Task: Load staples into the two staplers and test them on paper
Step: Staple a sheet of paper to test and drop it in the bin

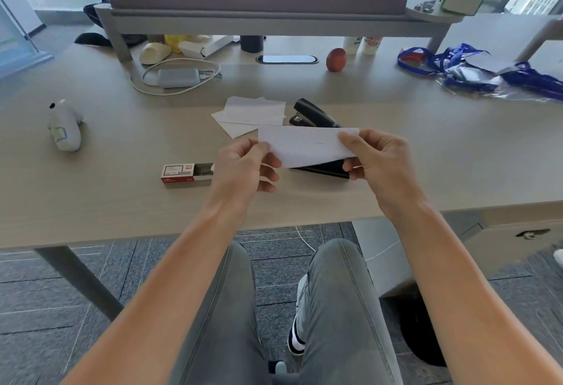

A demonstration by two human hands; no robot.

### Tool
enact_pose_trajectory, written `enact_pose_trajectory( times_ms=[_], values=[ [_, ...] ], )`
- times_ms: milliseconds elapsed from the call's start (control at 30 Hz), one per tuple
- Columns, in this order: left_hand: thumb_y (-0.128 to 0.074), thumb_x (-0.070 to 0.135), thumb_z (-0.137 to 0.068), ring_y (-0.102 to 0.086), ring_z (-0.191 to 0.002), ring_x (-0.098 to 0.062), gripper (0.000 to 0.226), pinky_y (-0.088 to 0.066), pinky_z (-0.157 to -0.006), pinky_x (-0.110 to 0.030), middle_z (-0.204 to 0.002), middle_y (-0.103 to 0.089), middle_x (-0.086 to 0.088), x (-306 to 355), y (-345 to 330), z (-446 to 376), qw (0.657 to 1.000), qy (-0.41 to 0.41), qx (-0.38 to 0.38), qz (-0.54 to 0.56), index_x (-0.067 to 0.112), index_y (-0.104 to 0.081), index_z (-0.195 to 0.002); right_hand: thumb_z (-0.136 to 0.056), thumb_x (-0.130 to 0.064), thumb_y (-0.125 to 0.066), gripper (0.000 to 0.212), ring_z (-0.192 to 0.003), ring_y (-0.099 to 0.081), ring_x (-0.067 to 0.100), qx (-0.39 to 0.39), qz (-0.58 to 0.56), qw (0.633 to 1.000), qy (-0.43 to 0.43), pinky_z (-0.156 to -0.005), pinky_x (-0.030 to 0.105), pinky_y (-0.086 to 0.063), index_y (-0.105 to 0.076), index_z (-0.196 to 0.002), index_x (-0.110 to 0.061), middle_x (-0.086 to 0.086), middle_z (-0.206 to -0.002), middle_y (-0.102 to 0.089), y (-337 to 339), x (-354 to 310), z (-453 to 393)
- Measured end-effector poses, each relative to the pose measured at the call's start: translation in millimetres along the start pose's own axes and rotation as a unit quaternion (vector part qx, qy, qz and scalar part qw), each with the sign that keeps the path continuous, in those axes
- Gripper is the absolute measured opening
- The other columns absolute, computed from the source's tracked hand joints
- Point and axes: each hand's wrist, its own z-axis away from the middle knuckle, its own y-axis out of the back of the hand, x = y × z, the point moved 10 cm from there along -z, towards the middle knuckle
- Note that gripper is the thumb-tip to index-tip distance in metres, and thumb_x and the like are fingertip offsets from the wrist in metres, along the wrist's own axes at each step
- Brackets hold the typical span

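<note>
**Now both our hands hold one slip of paper above the desk**

We see a small white slip of paper (307, 145), rectangular and slightly curled along its lower edge, held up over the front part of the desk (122, 208). It carries faint marks near its middle; we cannot tell whether they are staples. Our left hand (243, 168) pinches the slip's left end between thumb and forefinger, the other fingers loosely curled beneath. Our right hand (377, 162) grips the right end the same way, thumb on top, fingers folded under.

Directly below the slip lies a black stapler (326, 170), mostly hidden by the paper. A second black stapler (312, 115) rests farther back, just beside a loose pile of white paper sheets (249, 113). A red-and-white staple box (187, 173) sits on the desk just left of our left hand, its right end open.

Both forearms reach forward, bare, wrists slightly raised.
</note>
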Motion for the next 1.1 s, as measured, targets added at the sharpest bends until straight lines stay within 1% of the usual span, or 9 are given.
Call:
enact_pose_trajectory(
  times_ms=[133,333,467,533,633,767,833,933,1100],
  values=[
    [-0.054,0.014,-0.099,-0.059,-0.060,-0.021,0.018,-0.050,-0.051,-0.031,-0.076,-0.070,-0.009,-3,-7,4,1.000,0.006,-0.015,0.008,0.010,-0.067,-0.087,-0.095,-0.022,-0.071,0.017,-0.056,-0.061,0.014,0.016,0.010,1.000,0.000,-0.053,0.026,-0.050,-0.078,-0.096,-0.007,0.006,-0.075,-0.069,10,-4,13],
    [-0.041,0.043,-0.104,-0.065,-0.064,-0.025,0.046,-0.055,-0.055,-0.038,-0.085,-0.073,-0.018,-4,-42,12,0.997,0.025,-0.063,0.036,0.008,-0.068,-0.089,-0.099,-0.040,-0.063,0.031,-0.086,-0.075,0.020,0.072,0.036,0.997,0.008,-0.083,0.033,-0.057,-0.080,-0.088,-0.017,-0.002,-0.088,-0.080,43,-13,45],
    [-0.049,0.011,-0.101,-0.075,-0.067,-0.028,0.014,-0.061,-0.059,-0.040,-0.102,-0.071,-0.022,-11,-87,23,0.993,0.018,-0.117,0.008,0.008,-0.060,-0.110,-0.101,-0.032,-0.060,0.028,-0.092,-0.070,0.008,0.145,0.088,0.985,0.018,-0.090,0.037,-0.056,-0.081,-0.086,-0.021,-0.007,-0.091,-0.080,87,-19,73],
    [-0.048,0.001,-0.099,-0.076,-0.069,-0.030,0.030,-0.063,-0.060,-0.041,-0.110,-0.068,-0.017,-14,-113,33,0.988,0.012,-0.151,0.009,0.012,-0.051,-0.126,-0.096,-0.019,-0.066,0.014,-0.089,-0.067,0.000,0.165,0.124,0.978,0.025,-0.087,0.029,-0.057,-0.080,-0.099,-0.022,-0.010,-0.097,-0.079,111,-21,89],
    [-0.051,-0.003,-0.097,-0.075,-0.064,-0.018,0.041,-0.064,-0.060,-0.039,-0.104,-0.066,-0.003,-20,-151,51,0.983,0.019,-0.182,0.011,0.017,-0.046,-0.133,-0.092,-0.007,-0.068,0.033,-0.080,-0.064,-0.006,0.200,0.149,0.968,0.034,-0.075,0.014,-0.051,-0.073,-0.119,-0.025,-0.013,-0.114,-0.072,150,-21,114],
    [-0.052,0.003,-0.100,-0.075,-0.079,-0.028,0.017,-0.063,-0.059,-0.037,-0.106,-0.069,-0.006,-37,-209,80,0.970,0.026,-0.242,-0.005,0.016,-0.062,-0.103,-0.090,-0.008,-0.071,0.055,-0.076,-0.065,-0.010,0.288,0.145,0.946,0.020,-0.072,0.014,-0.054,-0.057,-0.141,-0.023,-0.005,-0.123,-0.063,207,-11,150],
    [-0.053,0.005,-0.100,-0.070,-0.086,-0.022,0.017,-0.064,-0.060,-0.038,-0.102,-0.067,-0.004,-48,-238,94,0.965,0.027,-0.260,-0.018,0.018,-0.062,-0.095,-0.089,-0.013,-0.075,0.060,-0.083,-0.065,-0.008,0.335,0.139,0.932,0.000,-0.073,0.016,-0.056,-0.054,-0.145,-0.020,-0.004,-0.124,-0.064,238,1,172],
    [-0.053,0.007,-0.101,-0.067,-0.092,-0.019,0.012,-0.064,-0.063,-0.039,-0.102,-0.065,-0.001,-66,-283,122,0.954,0.037,-0.294,-0.042,0.013,-0.062,-0.101,-0.087,-0.020,-0.078,0.050,-0.097,-0.066,0.003,0.377,0.106,0.918,-0.058,-0.078,0.022,-0.056,-0.062,-0.135,-0.019,-0.005,-0.117,-0.068,285,32,204],
    [-0.051,0.009,-0.102,-0.068,-0.097,-0.020,0.016,-0.063,-0.062,-0.034,-0.103,-0.068,-0.002,-102,-348,166,0.932,0.042,-0.352,-0.081,0.016,-0.065,-0.099,-0.092,-0.020,-0.073,0.008,-0.082,-0.069,0.010,0.391,-0.015,0.909,-0.142,-0.063,0.025,-0.053,-0.075,-0.099,-0.019,-0.001,-0.095,-0.078,343,84,250]
  ],
)
